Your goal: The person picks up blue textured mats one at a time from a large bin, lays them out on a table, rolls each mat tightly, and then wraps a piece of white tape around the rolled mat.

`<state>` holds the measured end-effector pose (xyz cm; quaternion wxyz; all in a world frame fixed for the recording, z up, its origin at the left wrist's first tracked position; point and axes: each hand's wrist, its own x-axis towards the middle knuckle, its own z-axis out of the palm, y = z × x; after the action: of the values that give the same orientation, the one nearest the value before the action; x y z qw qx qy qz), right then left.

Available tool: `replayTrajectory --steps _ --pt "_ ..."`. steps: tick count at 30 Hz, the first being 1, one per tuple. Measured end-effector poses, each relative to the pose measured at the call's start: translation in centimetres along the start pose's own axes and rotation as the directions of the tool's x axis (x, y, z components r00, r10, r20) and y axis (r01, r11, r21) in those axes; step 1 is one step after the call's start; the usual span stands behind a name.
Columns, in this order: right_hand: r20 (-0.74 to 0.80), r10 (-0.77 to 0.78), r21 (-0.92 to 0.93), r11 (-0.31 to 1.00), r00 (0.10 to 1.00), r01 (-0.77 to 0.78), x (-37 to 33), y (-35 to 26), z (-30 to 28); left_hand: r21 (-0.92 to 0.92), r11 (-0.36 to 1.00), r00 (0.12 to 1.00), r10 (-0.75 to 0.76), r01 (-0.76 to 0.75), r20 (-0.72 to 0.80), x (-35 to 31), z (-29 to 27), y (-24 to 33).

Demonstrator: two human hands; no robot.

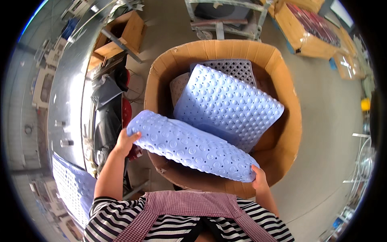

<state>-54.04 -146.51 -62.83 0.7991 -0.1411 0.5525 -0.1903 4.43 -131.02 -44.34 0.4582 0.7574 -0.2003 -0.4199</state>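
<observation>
Floor (326,121): grey, running along the box's right side; that is where the most room to swing an elbow seems to be.
Surface (64,97): long metal top on the left, its edge running beside the box, so the left arm probably has less sideways room.
Cardboard box (293,121): open-topped and directly in front of the person, likely set there for short reach; its walls bow outward.
Lying mat (229,107): blue and studded, aslant inside the box, its right corner near the right wall.
Held mat (193,151): blue, apparently doubled over, above the box's near rim; its left end reaches past the left wall.
Side mat (72,189): pale blue, by the surface's near end.
Grey mat (238,68): perforated, partly beneath the lying mat, toward the far wall.
Left hand (126,142): pinching the held mat's left end, thumb on top, other fingers mostly hidden.
Right hand (260,177): pinching the opposite end, thumb uppermost; gripping both ends presumably keeps the floppy span from sagging.
</observation>
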Motion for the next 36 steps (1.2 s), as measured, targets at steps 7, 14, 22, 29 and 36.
replayTrajectory --steps 7,14,22,29,36 --pt "0.215 -0.513 -0.115 0.832 0.831 0.543 -12.5 -22.3 7.1 -0.279 0.914 0.956 0.278 -0.294 -0.095 -3.2 0.3 12.2" --pt "-0.020 -0.895 -0.211 0.439 0.445 0.873 -1.9 -38.0 15.0 -0.165 0.937 0.885 0.217 -0.307 -0.413 11.8 6.0 10.6" --pt "0.474 -0.313 -0.757 0.333 0.823 0.562 0.4 -4.2 13.7 0.386 0.857 0.926 0.377 -0.341 -0.019 -1.1 1.0 -3.1" --pt "0.465 0.409 -0.883 0.277 0.785 0.378 -4.5 5.8 17.5 0.642 0.749 0.826 -0.460 0.164 0.325 -26.9 2.1 -21.9" --pt "0.630 0.176 -0.745 -0.135 0.756 0.653 -0.7 1.7 27.2 0.575 0.751 0.939 -0.329 0.325 -0.101 -33.1 -0.1 -18.4"
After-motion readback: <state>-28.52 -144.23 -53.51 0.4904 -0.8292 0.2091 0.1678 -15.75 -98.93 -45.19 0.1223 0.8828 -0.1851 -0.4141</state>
